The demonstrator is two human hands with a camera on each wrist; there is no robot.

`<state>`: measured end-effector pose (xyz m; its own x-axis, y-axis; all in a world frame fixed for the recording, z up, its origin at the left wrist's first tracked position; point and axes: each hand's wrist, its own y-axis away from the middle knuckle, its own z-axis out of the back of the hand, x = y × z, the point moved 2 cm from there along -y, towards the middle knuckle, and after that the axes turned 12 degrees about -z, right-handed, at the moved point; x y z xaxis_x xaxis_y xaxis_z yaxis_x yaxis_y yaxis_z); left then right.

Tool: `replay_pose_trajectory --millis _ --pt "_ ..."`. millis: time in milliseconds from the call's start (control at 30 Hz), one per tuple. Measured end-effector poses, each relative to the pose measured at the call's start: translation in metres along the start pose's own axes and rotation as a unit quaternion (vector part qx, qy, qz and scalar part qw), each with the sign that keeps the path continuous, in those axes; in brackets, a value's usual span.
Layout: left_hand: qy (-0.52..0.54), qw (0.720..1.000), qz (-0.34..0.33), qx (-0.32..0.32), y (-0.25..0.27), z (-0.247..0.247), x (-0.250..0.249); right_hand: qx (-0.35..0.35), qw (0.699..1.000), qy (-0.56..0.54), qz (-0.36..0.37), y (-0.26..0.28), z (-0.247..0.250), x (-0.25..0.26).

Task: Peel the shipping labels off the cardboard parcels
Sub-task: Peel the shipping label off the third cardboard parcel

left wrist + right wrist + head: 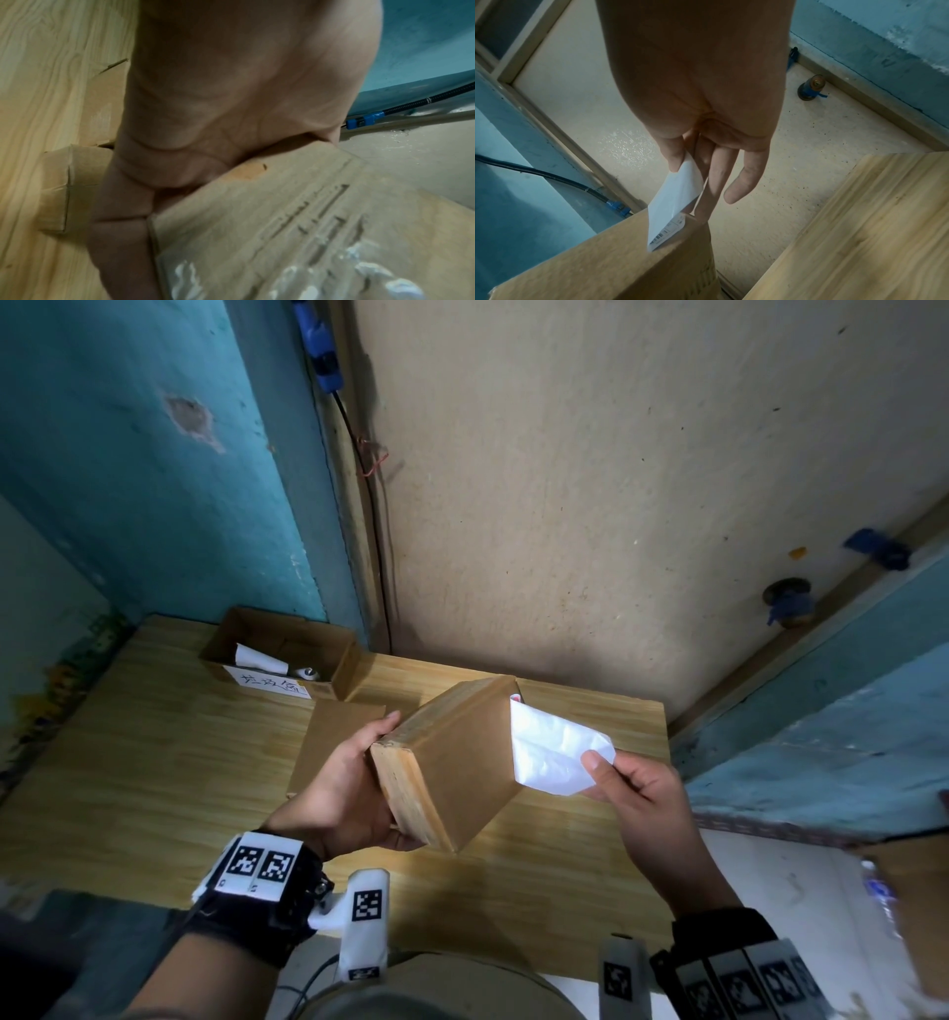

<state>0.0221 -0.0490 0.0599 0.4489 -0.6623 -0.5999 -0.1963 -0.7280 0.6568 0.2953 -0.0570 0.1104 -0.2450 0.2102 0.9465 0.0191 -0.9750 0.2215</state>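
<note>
Head view shows a person holding a cardboard parcel (452, 762) tilted in the air above a wooden table (154, 762). The left hand (344, 793) cups the parcel's near end, thumb along the upper edge and fingers curled under it, gripping it. The right hand (642, 788) pinches the corner of a white shipping label (557, 752) between thumb and fingers. The label is lifted away from the parcel's right side, with only its far edge meeting the cardboard near the top corner. Right wrist view shows the label (672, 201) caught between the thumb and forefinger, the remaining fingers (744, 182) extended loosely, and printed barcode lines on the end nearest the parcel (590, 263). Left wrist view shows the palm (231, 91) pressed against the parcel (282, 213), whose face carries shiny tape. On the table behind lie a flat cardboard sheet (339, 737) and an open box (280, 654) holding white paper, set against the blue wall (128, 454).
</note>
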Motion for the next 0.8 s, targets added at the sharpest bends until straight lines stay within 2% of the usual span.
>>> replay_pose_trajectory --millis 500,800 --pt "0.005 1.000 -0.016 -0.001 0.001 -0.001 -0.001 -0.028 1.000 0.009 -0.010 -0.003 0.002 -0.016" --pt "0.006 1.000 -0.019 0.007 0.005 -0.002 0.001 -0.022 0.999 0.004 -0.024 0.003 0.002 -0.018"
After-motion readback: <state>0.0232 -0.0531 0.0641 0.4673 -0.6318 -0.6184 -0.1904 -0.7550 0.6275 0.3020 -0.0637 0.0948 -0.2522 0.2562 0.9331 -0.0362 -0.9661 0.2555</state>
